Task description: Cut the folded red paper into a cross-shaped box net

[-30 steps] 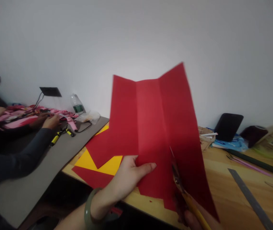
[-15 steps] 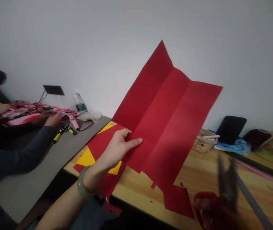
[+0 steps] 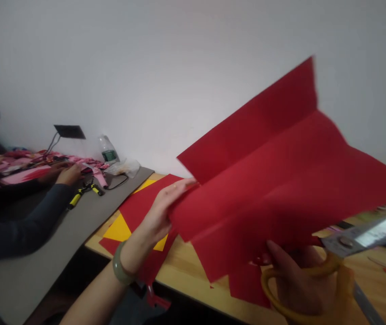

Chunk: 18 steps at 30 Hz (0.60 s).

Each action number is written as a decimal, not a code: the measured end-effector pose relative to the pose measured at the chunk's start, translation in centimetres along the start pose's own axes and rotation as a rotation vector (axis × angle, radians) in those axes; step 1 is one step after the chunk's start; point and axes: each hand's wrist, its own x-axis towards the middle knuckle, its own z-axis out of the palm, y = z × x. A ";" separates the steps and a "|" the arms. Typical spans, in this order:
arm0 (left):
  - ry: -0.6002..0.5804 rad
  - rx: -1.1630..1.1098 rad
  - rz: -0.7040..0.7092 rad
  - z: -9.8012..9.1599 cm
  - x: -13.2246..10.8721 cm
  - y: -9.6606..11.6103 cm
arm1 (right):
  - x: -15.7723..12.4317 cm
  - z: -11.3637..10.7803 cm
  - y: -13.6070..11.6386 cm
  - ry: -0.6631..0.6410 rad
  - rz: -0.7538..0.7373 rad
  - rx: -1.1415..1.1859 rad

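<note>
Left hand (image 3: 160, 212): pinches creased red paper (image 3: 281, 180) edge.
Right hand (image 3: 301, 280): grips blurred scissors (image 3: 345, 253), partly behind paper.

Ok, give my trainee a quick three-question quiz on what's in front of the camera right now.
1. True or false: the left hand grips the creased red paper sheet at its edge, holding it raised above the wooden table.
2. What does the right hand hold? A) a ruler B) scissors with yellow handles C) a glue stick
3. Fill in: the flat sheets lying on the table under the left hand are red and ____.

Key: 1 true. 2 B. 3 yellow.
</note>
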 end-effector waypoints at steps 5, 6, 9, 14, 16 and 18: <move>-0.085 -0.259 -0.033 0.5 -2.2 -3.5 | -1.0 0.3 1.0 0.139 0.001 -0.035; -0.062 -0.227 -0.030 0.9 -2.7 -4.0 | -1.2 0.4 1.2 0.152 -0.004 -0.051; 0.166 -0.116 0.039 2.3 -3.3 -4.4 | -1.4 0.5 1.3 0.127 0.037 -0.148; 0.314 0.051 0.094 2.8 -1.9 -3.8 | -1.1 -0.6 1.3 -0.206 0.113 0.033; 0.361 0.085 0.151 2.2 -1.3 -3.7 | -1.4 -1.8 2.3 -0.229 0.084 0.121; 0.396 0.095 0.210 1.6 -0.7 -3.7 | -1.9 -3.5 3.7 -0.219 0.054 0.109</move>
